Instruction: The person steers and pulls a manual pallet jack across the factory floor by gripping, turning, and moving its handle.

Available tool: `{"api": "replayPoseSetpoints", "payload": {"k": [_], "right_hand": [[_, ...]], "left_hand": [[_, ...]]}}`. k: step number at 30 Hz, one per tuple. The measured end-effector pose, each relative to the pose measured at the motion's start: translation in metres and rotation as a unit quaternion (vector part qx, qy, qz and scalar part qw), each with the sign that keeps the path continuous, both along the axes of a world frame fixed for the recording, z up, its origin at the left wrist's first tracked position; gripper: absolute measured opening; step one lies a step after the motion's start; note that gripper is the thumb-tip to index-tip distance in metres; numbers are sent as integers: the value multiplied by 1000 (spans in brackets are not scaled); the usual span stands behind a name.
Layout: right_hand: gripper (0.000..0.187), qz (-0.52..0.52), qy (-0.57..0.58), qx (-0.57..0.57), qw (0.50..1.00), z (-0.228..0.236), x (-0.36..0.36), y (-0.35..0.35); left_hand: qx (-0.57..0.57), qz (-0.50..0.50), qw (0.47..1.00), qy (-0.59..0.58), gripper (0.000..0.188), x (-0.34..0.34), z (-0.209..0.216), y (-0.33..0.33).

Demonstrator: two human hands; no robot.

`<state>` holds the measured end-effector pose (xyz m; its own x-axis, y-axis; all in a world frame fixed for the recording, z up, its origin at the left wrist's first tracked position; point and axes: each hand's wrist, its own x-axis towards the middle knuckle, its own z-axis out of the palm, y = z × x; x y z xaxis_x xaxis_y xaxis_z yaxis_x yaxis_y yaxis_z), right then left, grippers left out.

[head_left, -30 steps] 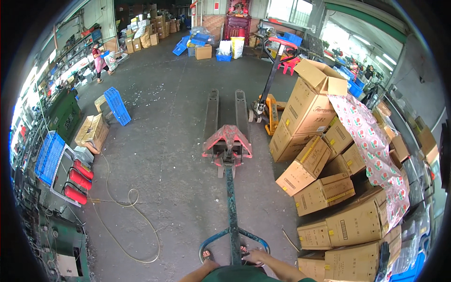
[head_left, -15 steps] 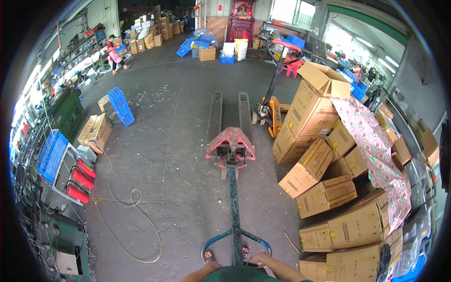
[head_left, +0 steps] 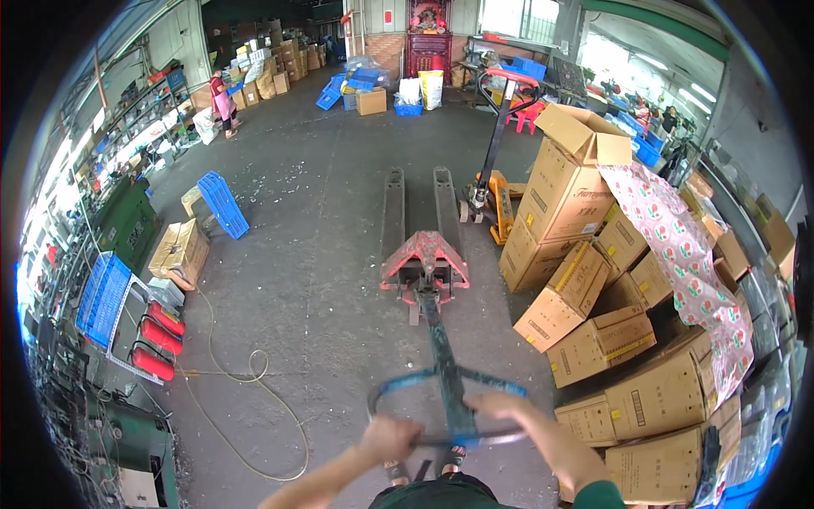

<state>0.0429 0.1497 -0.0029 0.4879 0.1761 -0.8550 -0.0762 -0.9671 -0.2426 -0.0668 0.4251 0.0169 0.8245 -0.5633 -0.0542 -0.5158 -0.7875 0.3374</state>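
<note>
A red pallet jack (head_left: pixel 424 256) stands in front of me, its two dark forks pointing away. Its worn blue-green handle (head_left: pixel 443 346) slopes toward me and ends in a loop. My left hand (head_left: pixel 392 439) is closed round the near left side of that loop. Over the loop's right side lies my right hand (head_left: pixel 500 405), its fingers reaching toward the central shaft. Motion smears those fingers, so their grip is unclear. Below the handle my feet show in open footwear.
Cardboard boxes (head_left: pixel 564 297) are stacked along the right, partly under a patterned sheet (head_left: pixel 661 220). An orange pallet jack (head_left: pixel 500 208) stands beside them. To the left are a looping hose (head_left: pixel 292 428), red cylinders (head_left: pixel 161 339) and a blue crate (head_left: pixel 222 204). A person (head_left: pixel 225 106) stands far left.
The handle loop has moved up and away from my body. My left hand has come onto its rim, and my right arm reaches farther forward. The distant person has moved right and stands more upright.
</note>
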Motion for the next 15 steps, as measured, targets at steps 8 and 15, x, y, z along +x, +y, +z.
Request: {"api": "replayPoseSetpoints", "payload": {"k": [8,15], "right_hand": [[61,-91,-352,77,928,207,132,1],[27,-421,-770,250,410,72,66,-66]], "left_hand": [[-146,74,947,-277,16,201,145,2],[-108,75,940,-316,14,160,106,-11]]}}
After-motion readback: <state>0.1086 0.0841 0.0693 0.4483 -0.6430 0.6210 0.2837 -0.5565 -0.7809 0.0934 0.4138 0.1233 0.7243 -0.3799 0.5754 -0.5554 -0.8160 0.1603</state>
